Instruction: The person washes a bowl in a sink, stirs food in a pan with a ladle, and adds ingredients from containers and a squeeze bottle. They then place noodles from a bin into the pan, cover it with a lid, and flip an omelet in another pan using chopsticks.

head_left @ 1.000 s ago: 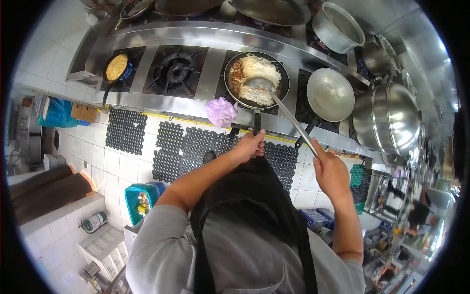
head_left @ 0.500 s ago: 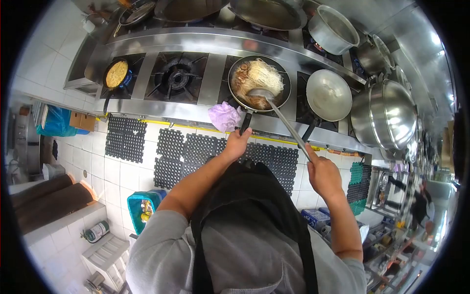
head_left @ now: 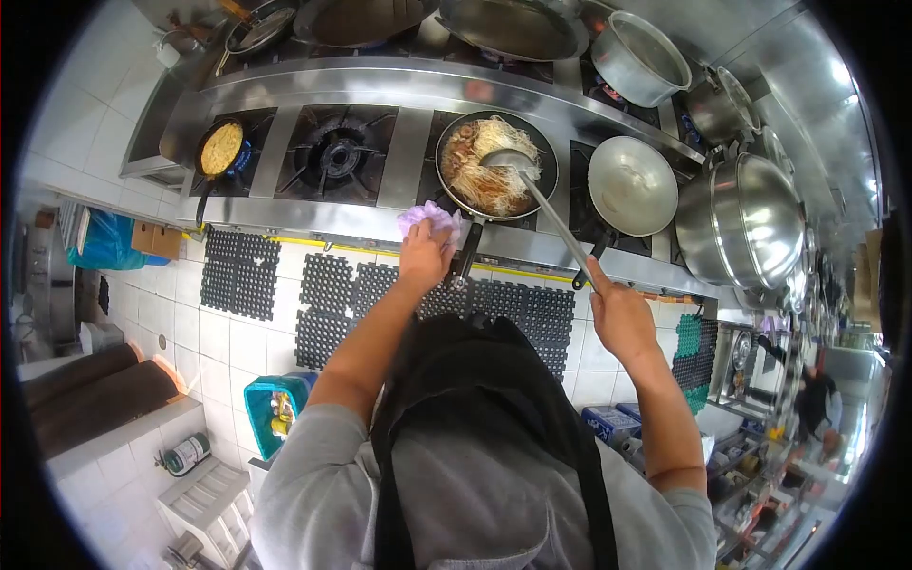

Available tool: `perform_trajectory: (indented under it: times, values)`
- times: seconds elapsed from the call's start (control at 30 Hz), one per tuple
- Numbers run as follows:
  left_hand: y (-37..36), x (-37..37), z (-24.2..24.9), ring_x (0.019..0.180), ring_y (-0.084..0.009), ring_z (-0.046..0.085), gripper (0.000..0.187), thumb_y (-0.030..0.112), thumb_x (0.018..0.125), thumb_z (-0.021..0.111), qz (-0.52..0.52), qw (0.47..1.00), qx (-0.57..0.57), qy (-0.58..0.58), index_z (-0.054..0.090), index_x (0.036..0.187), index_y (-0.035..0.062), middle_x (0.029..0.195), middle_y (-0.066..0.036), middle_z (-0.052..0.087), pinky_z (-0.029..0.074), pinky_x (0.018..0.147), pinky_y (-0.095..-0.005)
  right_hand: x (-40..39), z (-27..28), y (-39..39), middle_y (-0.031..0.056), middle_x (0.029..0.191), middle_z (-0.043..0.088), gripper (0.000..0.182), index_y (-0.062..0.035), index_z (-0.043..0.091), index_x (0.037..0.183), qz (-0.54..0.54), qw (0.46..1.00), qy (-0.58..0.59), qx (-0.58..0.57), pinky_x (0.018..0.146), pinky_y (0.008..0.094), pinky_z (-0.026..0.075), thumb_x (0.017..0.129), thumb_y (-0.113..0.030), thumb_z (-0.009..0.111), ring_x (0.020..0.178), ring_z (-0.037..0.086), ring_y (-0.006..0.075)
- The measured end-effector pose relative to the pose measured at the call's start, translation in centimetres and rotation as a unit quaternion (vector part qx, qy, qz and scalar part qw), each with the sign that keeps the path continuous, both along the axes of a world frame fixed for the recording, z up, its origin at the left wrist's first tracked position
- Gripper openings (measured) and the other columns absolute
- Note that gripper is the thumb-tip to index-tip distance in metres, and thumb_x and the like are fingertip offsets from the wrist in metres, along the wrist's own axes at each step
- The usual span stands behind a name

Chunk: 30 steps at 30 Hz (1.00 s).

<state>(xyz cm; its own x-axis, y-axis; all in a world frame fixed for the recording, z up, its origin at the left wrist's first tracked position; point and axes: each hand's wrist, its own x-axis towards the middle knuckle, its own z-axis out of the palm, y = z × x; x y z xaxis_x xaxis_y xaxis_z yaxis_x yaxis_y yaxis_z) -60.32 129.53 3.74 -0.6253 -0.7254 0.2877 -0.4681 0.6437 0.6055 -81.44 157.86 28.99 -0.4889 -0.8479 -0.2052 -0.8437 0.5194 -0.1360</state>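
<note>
A dark frying pan (head_left: 545, 195) sits on a front burner, its black handle (head_left: 468, 249) pointing toward me. Inside it lie pale noodles (head_left: 493, 136) mixed with brown pieces and sauce. My right hand (head_left: 624, 318) grips the long shaft of a metal ladle (head_left: 560, 218), whose bowl rests on the noodles. My left hand (head_left: 427, 252) is closed on a crumpled lilac cloth (head_left: 415, 218) at the stove's front edge, just left of the pan handle. The handle has no hand on it.
An omelette-like round cooks in a small pan (head_left: 222, 150) over a blue flame at left. A bare burner (head_left: 337, 160) lies between. To the right stand an empty light wok (head_left: 632, 185) and large steel bowls (head_left: 741, 220). Pots (head_left: 641, 59) line the back row.
My left hand has let go of the pan handle and moved left onto the lilac cloth. The ladle's bowl has shifted up over the noodles, which look more mixed with the sauce.
</note>
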Motion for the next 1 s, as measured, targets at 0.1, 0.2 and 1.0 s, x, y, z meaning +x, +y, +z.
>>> perform_trajectory:
  times: [0.1, 0.2, 1.0]
  values:
    - [-5.4, 2.1, -4.3, 0.126, -0.0404, 0.06, 0.033, 0.028, 0.102, 0.069, 0.011, 0.981, 0.05, -0.186, 0.073, 0.129, 0.0089, 0.138, -0.017, 0.062, 0.054, 0.105, -0.0511, -0.5, 3.1, -0.4, 0.0237, 0.095, 0.075, 0.063, -0.0125, 0.054, 0.162, 0.015, 1.0, -0.006, -0.01, 0.083, 0.0561, 0.059, 0.101, -0.013, 0.068, 0.089, 0.074, 0.0439]
    - [-10.1, 5.9, -4.4, 0.129, -0.0395, 0.061, 0.04, 0.031, 0.1, 0.071, 0.079, 0.967, 0.016, -0.241, 0.069, 0.134, 0.0087, 0.146, -0.018, 0.061, 0.053, 0.106, -0.0531, -0.5, 6.8, 0.5, 0.024, 0.095, 0.075, 0.062, -0.0142, 0.055, 0.161, 0.015, 0.999, 0.033, 0.022, 0.083, 0.0562, 0.059, 0.101, -0.013, 0.069, 0.09, 0.074, 0.0439]
    - [5.2, -2.9, 3.6, 0.063, -0.012, 0.05, 0.055, 0.051, 0.106, 0.072, 0.086, 0.769, 0.627, 0.088, 0.074, 0.109, -0.0049, 0.075, 0.0, 0.059, 0.043, 0.058, -0.0329, -1.5, 2.7, 0.1, 0.0271, 0.094, 0.075, 0.064, -0.009, 0.051, 0.164, 0.01, 1.0, 0.002, 0.029, 0.081, 0.0569, 0.059, 0.102, -0.013, 0.067, 0.086, 0.075, 0.0452]
